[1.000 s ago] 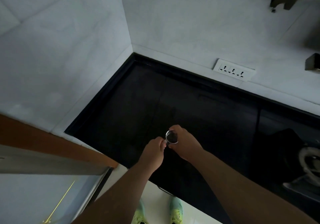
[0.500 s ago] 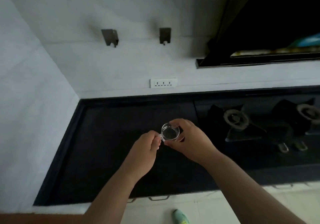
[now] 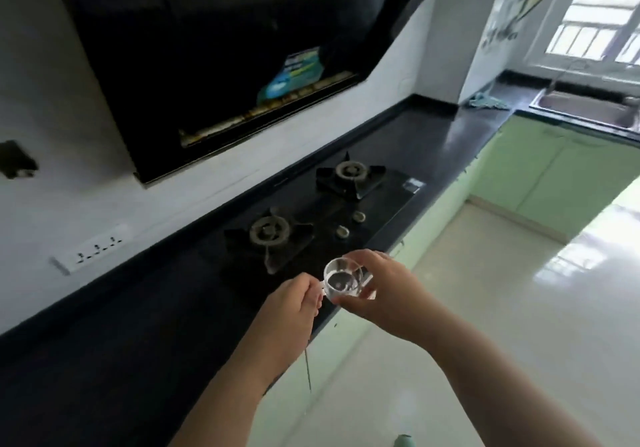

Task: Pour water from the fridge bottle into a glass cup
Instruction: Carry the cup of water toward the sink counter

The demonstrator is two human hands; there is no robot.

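Cup (image 3: 343, 278) held mouth-up over the desk (image 3: 104, 360) front edge, just before the stove (image 3: 311, 218). Right hand (image 3: 388, 294) fingers wrap its body; left hand (image 3: 294, 303) fingers pinch its left side, likely the handle.

A small clear glass cup (image 3: 343, 278) sits upright in the fingers of the right hand (image 3: 388, 294), which wrap its far and right sides, thumb under the near rim. The left hand (image 3: 294, 303) closes beside it, fingertips pinching at the cup's left edge, seemingly its handle. Beyond the fingers lies a black countertop (image 3: 145, 325) with a two-burner gas hob (image 3: 311, 218); above that hangs a dark range hood (image 3: 225, 48). Right of the fingers, pale green cabinets (image 3: 540, 169).
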